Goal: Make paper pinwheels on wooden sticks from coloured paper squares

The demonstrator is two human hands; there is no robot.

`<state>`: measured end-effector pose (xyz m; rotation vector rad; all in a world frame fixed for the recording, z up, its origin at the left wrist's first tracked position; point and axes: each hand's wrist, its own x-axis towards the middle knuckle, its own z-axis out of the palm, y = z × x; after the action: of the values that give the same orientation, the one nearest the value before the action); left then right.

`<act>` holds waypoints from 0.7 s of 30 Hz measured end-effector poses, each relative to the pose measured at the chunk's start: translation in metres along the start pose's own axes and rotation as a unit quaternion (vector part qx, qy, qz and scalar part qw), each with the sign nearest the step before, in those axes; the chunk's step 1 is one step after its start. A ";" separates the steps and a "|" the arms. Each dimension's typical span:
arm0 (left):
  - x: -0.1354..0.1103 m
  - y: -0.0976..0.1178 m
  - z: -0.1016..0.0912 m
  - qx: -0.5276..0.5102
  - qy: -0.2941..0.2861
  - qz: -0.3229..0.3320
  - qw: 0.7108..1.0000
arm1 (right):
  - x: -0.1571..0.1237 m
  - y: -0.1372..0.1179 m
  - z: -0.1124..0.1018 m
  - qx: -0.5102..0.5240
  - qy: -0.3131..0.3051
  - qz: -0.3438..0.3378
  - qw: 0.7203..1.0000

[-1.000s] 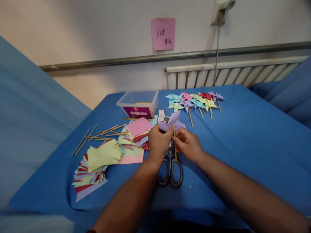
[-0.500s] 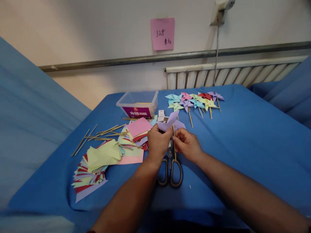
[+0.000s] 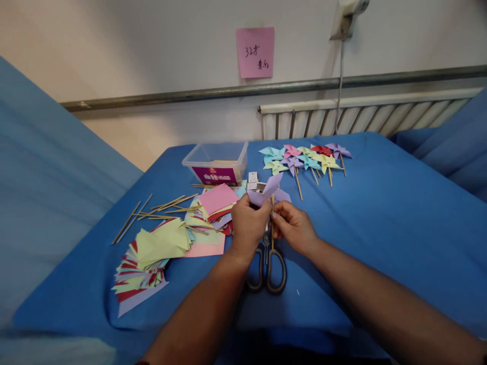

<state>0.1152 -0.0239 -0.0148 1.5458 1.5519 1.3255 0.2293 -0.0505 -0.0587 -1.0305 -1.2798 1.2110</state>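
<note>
My left hand is closed round the back of a purple paper pinwheel, held above the blue table. My right hand pinches the thin wooden stick that runs down from the pinwheel's centre. The two hands almost touch. Directly under them black-handled scissors lie flat on the cloth.
Finished pinwheels lie in a row at the back right. A clear plastic box stands at the back centre. Stacks of coloured paper squares and loose wooden sticks cover the left. The blue cloth drapes the table.
Both hands and the pinwheel stay in nearly the same spot; the stick has slid slightly upward between my right fingers.
</note>
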 end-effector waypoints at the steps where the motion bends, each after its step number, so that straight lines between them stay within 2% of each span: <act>1: 0.000 0.001 0.000 -0.002 0.001 0.000 1.000 | 0.000 0.000 0.000 0.000 0.002 -0.001 1.000; 21: -0.003 0.003 0.001 0.006 0.007 0.002 1.000 | 0.001 -0.003 -0.001 0.008 0.019 0.001 1.000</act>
<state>0.1171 -0.0269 -0.0133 1.5494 1.5692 1.3343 0.2300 -0.0498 -0.0557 -1.0380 -1.2381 1.1957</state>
